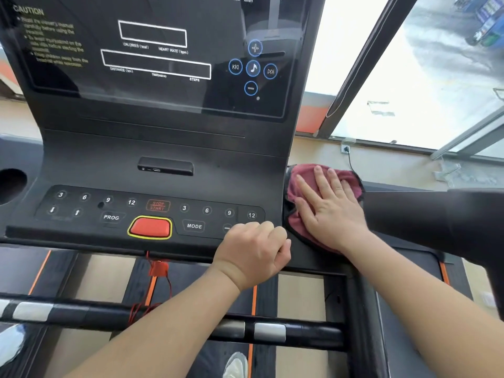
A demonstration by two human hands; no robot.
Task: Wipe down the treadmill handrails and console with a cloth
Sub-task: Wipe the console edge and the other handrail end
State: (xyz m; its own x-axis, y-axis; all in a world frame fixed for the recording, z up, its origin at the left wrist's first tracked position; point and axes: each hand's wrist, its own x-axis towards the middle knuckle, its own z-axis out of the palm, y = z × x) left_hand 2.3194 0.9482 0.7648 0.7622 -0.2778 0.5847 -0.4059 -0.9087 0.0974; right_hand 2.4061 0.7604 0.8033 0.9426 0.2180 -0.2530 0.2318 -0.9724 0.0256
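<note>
Right hand (328, 207) spread flat on pink cloth (297, 225), at console (163, 148) right edge. Left hand (252, 253) fisted, empty, on console front edge.

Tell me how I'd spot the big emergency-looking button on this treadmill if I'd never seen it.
Start at the treadmill's console and drop to the row of keys along its lower edge. The button sits below STOP/START, between PROG and MODE. It alone is solid red with a yellow outline; its neighbours are flat black keys with white lettering.
</note>
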